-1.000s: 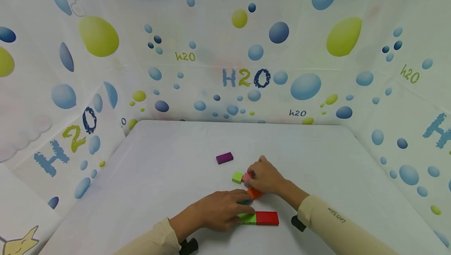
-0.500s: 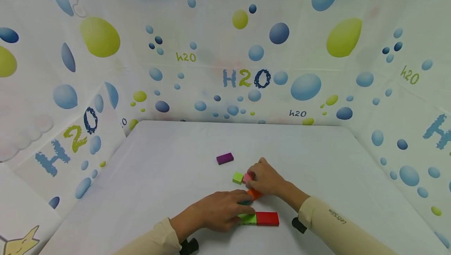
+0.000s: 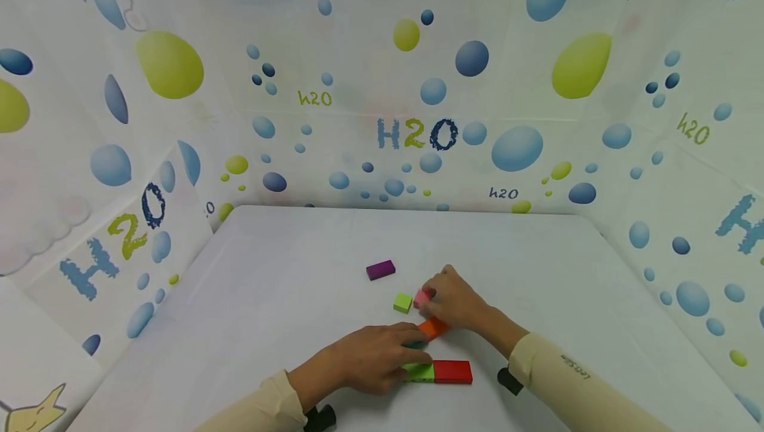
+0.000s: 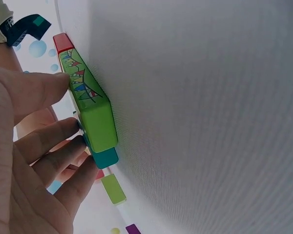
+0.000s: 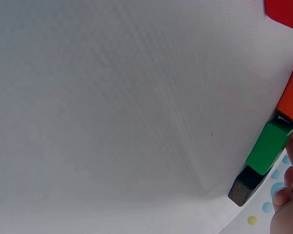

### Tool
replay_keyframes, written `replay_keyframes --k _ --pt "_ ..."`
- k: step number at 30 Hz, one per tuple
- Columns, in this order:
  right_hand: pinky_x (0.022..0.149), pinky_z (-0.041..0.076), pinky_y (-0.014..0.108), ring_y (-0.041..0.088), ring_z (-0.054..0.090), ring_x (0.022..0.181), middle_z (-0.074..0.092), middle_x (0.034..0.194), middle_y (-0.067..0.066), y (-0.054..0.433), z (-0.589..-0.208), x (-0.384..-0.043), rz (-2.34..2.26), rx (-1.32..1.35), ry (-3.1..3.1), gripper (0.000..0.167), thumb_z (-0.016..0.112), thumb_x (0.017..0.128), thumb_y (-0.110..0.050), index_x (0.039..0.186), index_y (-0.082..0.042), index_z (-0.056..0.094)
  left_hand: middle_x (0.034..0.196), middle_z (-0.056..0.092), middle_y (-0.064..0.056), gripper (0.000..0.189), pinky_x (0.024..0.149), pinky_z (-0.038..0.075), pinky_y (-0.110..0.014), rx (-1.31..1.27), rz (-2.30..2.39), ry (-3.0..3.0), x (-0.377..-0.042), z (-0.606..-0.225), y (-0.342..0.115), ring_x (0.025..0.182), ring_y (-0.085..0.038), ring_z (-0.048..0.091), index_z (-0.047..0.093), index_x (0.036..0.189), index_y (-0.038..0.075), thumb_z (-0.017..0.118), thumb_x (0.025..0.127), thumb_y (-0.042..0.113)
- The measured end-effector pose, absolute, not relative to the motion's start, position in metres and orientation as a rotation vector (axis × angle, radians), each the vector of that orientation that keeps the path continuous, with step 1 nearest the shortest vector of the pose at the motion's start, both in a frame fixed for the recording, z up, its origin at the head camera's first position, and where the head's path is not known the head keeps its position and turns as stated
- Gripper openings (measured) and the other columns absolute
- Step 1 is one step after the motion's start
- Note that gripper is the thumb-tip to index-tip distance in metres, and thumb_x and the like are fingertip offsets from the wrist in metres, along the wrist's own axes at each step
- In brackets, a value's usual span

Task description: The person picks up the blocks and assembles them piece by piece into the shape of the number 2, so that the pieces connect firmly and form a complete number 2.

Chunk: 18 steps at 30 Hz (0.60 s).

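Note:
My left hand (image 3: 373,358) rests over a light green block (image 4: 100,129) and a teal block (image 4: 106,158), its thumb touching the printed green block and its fingertips at the teal one. A red block (image 3: 453,372) lies end to end with the light green block. With my right hand (image 3: 456,299) I pinch a small pink block (image 3: 421,298). Below that hand an orange block (image 3: 433,329) touches the teal one. The right wrist view shows a green block (image 5: 268,148) and a black block (image 5: 246,186) continuing the orange block's row; my right hand hides them from the head view.
A small light green cube (image 3: 402,303) stands just left of the pink block. Farther back lies a purple block (image 3: 381,270). The white tabletop (image 3: 268,273) runs back to a patterned cloth (image 3: 334,40) hanging behind and along both sides.
My right hand has shifted slightly right with the pink block, so a gap now shows between it and the light green cube. The left hand has stayed in place.

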State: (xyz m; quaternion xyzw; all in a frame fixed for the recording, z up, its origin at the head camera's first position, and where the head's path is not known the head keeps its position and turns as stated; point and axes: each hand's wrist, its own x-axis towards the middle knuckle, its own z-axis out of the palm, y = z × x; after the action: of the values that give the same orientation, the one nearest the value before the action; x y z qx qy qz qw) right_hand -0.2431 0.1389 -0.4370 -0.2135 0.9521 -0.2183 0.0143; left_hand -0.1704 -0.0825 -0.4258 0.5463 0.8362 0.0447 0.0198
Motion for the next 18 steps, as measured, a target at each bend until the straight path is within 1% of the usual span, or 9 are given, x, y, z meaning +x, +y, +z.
replay_keyframes --k 7,12,18 --pt "0.075 0.051 0.025 0.014 0.046 0.095 0.059 0.091 -0.006 0.143 -0.436 -0.246 -0.658 -0.624 3.014 0.034 0.078 0.089 -0.034 0.112 -0.010 0.075 0.147 0.053 0.003 0.044 0.108 0.047 -0.034 1.689 0.143 2.598 -0.169 -0.426 -0.083 0.137 -0.015 0.048 0.062 0.138 0.031 0.066 0.096 0.020" --pt "0.079 0.050 0.028 0.015 0.046 0.095 0.065 0.095 -0.004 0.149 -0.435 -0.248 -0.597 -0.687 3.065 0.034 0.077 0.091 -0.032 0.115 -0.008 0.074 0.146 0.054 0.002 0.043 0.108 0.047 -0.034 1.690 0.147 2.599 -0.170 -0.427 -0.083 0.137 -0.015 0.048 0.063 0.137 0.030 0.066 0.096 0.020" --pt "0.079 0.050 0.029 0.016 0.047 0.094 0.067 0.097 -0.003 0.157 -0.437 -0.252 -0.566 -0.738 3.100 0.033 0.076 0.092 -0.030 0.116 -0.007 0.074 0.147 0.053 0.003 0.043 0.108 0.048 -0.034 1.689 0.154 2.596 -0.170 -0.426 -0.083 0.136 -0.015 0.048 0.062 0.138 0.031 0.067 0.096 0.020"
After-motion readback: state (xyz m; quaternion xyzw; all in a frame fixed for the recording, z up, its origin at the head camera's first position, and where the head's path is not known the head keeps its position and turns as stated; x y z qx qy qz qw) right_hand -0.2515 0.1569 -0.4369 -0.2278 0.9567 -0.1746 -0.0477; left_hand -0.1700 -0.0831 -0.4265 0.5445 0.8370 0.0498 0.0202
